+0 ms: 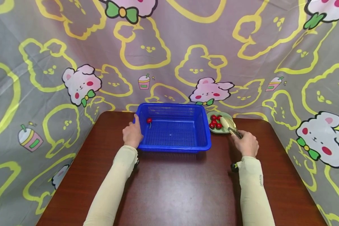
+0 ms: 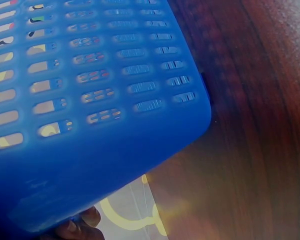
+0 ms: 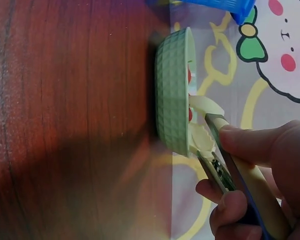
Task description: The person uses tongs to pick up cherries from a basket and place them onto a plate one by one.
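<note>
A blue plastic basket (image 1: pixel 169 147) with slotted walls stands on the table, one red cherry (image 1: pixel 149 120) with a pale stem in its back left part. My left hand (image 1: pixel 132 134) grips its left rim; in the left wrist view only fingertips (image 2: pixel 90 217) show at the rim's edge. To the basket's right is a light green bowl (image 1: pixel 222 131), faceted outside in the right wrist view, holding several red cherries (image 1: pixel 213 117). My right hand (image 1: pixel 247 143) holds cream-tipped tongs (image 3: pixel 225 150). Their tips are apart, over and inside the bowl's mouth; whether they touch a cherry cannot be told.
The dark brown wooden table (image 1: pixel 169 188) reaches toward me in front of the basket. A grey curtain (image 1: pixel 169 37) with yellow outlines and white cartoon animals hangs behind the table and along both sides. Basket and bowl stand close together near the back edge.
</note>
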Demonstrator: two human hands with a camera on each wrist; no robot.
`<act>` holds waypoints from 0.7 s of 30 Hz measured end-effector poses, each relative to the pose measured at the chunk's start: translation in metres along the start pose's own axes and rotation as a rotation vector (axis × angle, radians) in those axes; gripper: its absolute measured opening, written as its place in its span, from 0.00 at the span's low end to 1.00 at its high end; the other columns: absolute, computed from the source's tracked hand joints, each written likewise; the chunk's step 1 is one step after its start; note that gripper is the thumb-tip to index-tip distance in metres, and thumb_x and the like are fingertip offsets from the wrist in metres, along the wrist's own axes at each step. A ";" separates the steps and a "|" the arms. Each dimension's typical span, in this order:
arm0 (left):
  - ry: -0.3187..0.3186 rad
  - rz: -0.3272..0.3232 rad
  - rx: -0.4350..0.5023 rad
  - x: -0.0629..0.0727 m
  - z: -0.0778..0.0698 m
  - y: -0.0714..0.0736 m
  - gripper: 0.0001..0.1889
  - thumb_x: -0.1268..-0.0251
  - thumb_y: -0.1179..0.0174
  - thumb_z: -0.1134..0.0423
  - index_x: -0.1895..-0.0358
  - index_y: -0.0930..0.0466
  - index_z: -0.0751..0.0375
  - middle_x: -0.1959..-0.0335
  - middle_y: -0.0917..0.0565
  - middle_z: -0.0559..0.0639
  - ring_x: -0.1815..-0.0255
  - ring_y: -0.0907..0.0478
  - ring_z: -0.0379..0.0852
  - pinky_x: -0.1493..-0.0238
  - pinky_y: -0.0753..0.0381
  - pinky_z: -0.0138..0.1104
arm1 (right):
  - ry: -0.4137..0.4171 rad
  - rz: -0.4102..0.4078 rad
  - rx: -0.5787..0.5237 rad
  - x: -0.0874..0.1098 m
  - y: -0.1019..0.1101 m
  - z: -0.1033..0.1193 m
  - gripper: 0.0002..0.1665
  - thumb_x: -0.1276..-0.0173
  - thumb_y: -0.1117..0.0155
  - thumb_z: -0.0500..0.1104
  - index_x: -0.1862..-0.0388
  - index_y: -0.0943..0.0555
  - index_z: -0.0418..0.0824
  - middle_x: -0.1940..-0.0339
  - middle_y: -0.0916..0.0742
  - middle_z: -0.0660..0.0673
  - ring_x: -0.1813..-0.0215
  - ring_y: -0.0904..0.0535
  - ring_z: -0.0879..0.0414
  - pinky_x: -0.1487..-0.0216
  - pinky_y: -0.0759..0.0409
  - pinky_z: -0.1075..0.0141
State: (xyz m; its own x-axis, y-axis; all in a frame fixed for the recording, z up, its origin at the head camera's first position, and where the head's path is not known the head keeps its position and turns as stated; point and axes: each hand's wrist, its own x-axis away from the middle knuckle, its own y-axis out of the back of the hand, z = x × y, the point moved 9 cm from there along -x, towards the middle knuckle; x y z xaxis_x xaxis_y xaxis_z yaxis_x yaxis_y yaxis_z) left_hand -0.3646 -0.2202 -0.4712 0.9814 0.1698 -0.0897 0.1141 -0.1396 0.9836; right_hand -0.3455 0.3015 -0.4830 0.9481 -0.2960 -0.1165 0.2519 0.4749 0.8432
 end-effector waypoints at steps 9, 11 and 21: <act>0.007 -0.007 -0.003 -0.001 0.000 0.001 0.56 0.46 0.26 0.60 0.17 0.54 0.62 0.48 0.18 0.73 0.62 0.15 0.68 0.58 0.16 0.55 | 0.016 -0.046 -0.041 0.000 0.010 0.008 0.30 0.29 0.33 0.54 0.33 0.18 0.42 0.38 0.15 0.31 0.43 0.19 0.28 0.50 0.25 0.37; 0.007 -0.007 -0.002 0.000 0.001 0.001 0.56 0.45 0.27 0.61 0.17 0.55 0.62 0.48 0.18 0.73 0.62 0.15 0.68 0.57 0.16 0.56 | 0.024 -0.057 -0.048 0.001 0.013 0.012 0.30 0.29 0.33 0.55 0.33 0.18 0.43 0.38 0.15 0.31 0.42 0.19 0.28 0.50 0.25 0.36; 0.002 0.001 -0.003 0.001 -0.001 0.000 0.56 0.45 0.27 0.61 0.17 0.56 0.63 0.47 0.19 0.73 0.62 0.15 0.68 0.57 0.16 0.55 | 0.131 -0.115 -0.090 0.017 0.047 0.057 0.31 0.28 0.33 0.55 0.31 0.19 0.44 0.44 0.15 0.31 0.46 0.20 0.29 0.50 0.27 0.36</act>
State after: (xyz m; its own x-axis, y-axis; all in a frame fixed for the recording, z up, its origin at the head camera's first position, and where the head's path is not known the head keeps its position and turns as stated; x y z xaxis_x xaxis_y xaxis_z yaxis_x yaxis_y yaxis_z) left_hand -0.3641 -0.2196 -0.4711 0.9811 0.1721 -0.0880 0.1123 -0.1372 0.9842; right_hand -0.3285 0.2720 -0.4156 0.9276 -0.2448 -0.2821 0.3711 0.5177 0.7709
